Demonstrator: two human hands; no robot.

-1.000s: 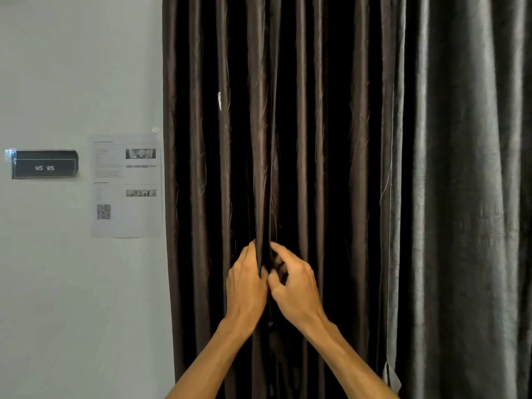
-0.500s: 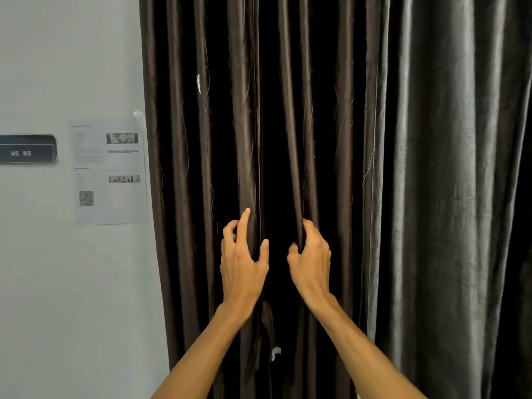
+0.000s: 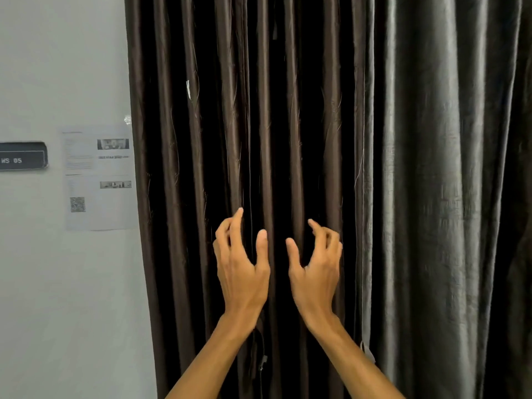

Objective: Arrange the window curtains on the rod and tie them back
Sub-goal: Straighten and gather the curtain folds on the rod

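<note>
Since the earlier frame, the left hand (image 3: 241, 267) and right hand (image 3: 315, 269) were drawn apart, fingers loosely curled and spread, nothing gripped — the dark brown pleated satin curtain (image 3: 230, 110) was left hanging closed before them, untied; tie-back was judged outstanding

I see the brown curtain (image 3: 195, 168) as smooth cloth with a satin sheen along its folds and a few loose threads. The grey curtain (image 3: 431, 168) beside it looks like crushed, velvety cloth. The wall (image 3: 57, 67) is matt; the printed sheet (image 3: 98, 180) on it is plain paper.
</note>
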